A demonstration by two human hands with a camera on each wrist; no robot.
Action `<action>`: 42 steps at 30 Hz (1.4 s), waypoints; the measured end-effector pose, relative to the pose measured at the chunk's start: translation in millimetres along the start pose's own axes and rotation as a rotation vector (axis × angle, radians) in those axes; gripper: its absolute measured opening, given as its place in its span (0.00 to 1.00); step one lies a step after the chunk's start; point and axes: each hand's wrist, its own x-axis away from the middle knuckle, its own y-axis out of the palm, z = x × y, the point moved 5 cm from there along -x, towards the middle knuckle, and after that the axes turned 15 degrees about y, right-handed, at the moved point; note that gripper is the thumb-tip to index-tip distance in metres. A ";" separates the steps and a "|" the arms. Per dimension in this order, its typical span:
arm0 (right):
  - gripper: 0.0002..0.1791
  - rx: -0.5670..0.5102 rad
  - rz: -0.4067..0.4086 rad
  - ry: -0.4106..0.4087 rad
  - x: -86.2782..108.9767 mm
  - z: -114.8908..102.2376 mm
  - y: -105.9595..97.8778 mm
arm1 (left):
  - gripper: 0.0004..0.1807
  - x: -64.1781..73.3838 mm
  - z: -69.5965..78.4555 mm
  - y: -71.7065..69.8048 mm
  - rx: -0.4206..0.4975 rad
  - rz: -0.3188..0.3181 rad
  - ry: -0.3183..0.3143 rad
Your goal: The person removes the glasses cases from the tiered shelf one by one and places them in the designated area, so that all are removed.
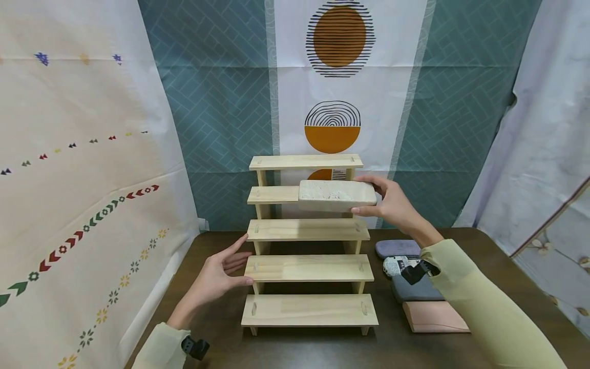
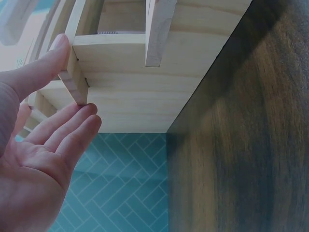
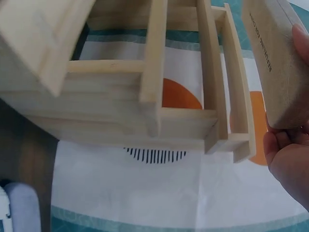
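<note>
A five-tier wooden display stand [image 1: 309,230] stands on the table in the head view. My left hand [image 1: 216,274] is at its left side, with the thumb and fingertips holding the end of the second-lowest shelf board [image 2: 75,82] between them. My right hand [image 1: 392,202] grips the right end of a cream, box-shaped case [image 1: 336,192], thumb at the front and fingers behind. Faint printed lettering runs along the case [image 3: 270,67] in the right wrist view. From the head, the case covers the right part of the second-highest shelf; contact is hard to tell.
Right of the stand lie a purple case [image 1: 396,248], a black-and-white patterned case [image 1: 394,265], a blue-grey case [image 1: 417,288] and a pink case [image 1: 435,316], partly behind my right forearm. Patterned cloth [image 1: 212,128] hangs behind the brown table [image 1: 299,353] and along both sides.
</note>
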 end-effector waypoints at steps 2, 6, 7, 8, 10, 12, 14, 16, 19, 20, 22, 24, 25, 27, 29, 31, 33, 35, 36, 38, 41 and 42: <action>0.38 0.007 0.006 0.001 6.2 4.7 -1.8 | 0.59 -0.1 0.0 0.1 -0.001 0.002 0.001; 0.38 0.018 0.019 0.007 19.6 13.8 -6.6 | 0.58 -0.5 1.0 -0.5 -0.004 0.007 0.006; 0.39 0.021 0.022 0.013 23.0 16.6 -8.2 | 0.58 -0.5 1.1 -0.6 -0.003 0.007 0.005; 0.39 0.023 0.025 0.018 26.4 19.5 -9.9 | 0.59 -0.5 1.4 -0.8 -0.003 0.008 0.005; 0.39 0.029 0.031 0.026 33.6 24.9 -13.4 | 0.59 -0.6 1.6 -1.0 0.000 0.007 0.004; 0.39 0.026 0.032 0.028 40.8 30.8 -17.0 | 0.59 -0.7 1.9 -1.0 0.004 0.005 0.005; 0.39 0.018 0.032 0.034 48.2 36.6 -20.7 | 0.59 -0.9 2.1 -1.0 0.005 0.005 0.006; 0.39 0.005 0.031 0.046 55.7 42.4 -23.8 | 0.59 -1.1 2.3 -0.9 0.005 0.003 0.007; 0.39 -0.022 0.024 0.063 66.1 50.1 -26.9 | 0.59 -0.7 2.3 -1.2 0.001 0.004 0.003; 0.39 -0.030 0.020 0.063 69.2 52.3 -27.5 | 0.59 -0.3 2.2 -1.4 0.001 0.006 0.001; 0.39 -0.039 0.014 0.055 75.0 56.1 -28.6 | 0.59 0.6 2.1 -1.7 0.000 0.010 -0.003; 0.39 -0.038 0.016 0.035 80.2 59.1 -30.0 | 0.59 1.3 1.8 -1.8 -0.002 0.011 -0.005; 0.39 -0.037 0.018 0.024 82.8 60.6 -30.9 | 0.59 1.4 1.6 -1.7 -0.003 0.011 -0.005; 0.38 -0.022 0.028 0.012 88.1 64.0 -33.2 | 0.58 1.3 1.4 -1.2 -0.008 0.008 -0.002; 0.38 -0.006 0.038 0.008 93.4 67.6 -35.8 | 0.58 0.9 1.3 -0.6 -0.009 0.005 0.000; 0.38 0.005 0.043 0.017 98.6 71.6 -38.3 | 0.58 0.6 1.5 -0.3 -0.004 0.005 0.001; 0.38 0.001 0.043 0.032 103.9 75.7 -40.9 | 0.59 0.4 1.9 -0.1 0.000 0.007 0.001; 0.38 -0.012 0.039 0.042 109.0 79.8 -43.5 | 0.59 0.4 2.2 -0.1 0.004 0.006 0.001; 0.38 -0.019 0.039 0.043 111.6 81.7 -44.9 | 0.59 0.5 2.4 0.0 0.006 0.006 0.001; 0.39 -0.033 0.037 0.036 116.6 85.8 -48.1 | 0.59 0.3 2.5 0.0 0.007 0.006 0.000; 0.39 -0.026 0.046 0.011 124.2 91.6 -53.6 | 0.59 0.3 2.3 0.1 0.005 0.006 -0.002; 0.39 -0.017 0.052 0.006 126.9 93.6 -55.5 | 0.59 0.3 2.3 0.3 0.005 0.006 -0.001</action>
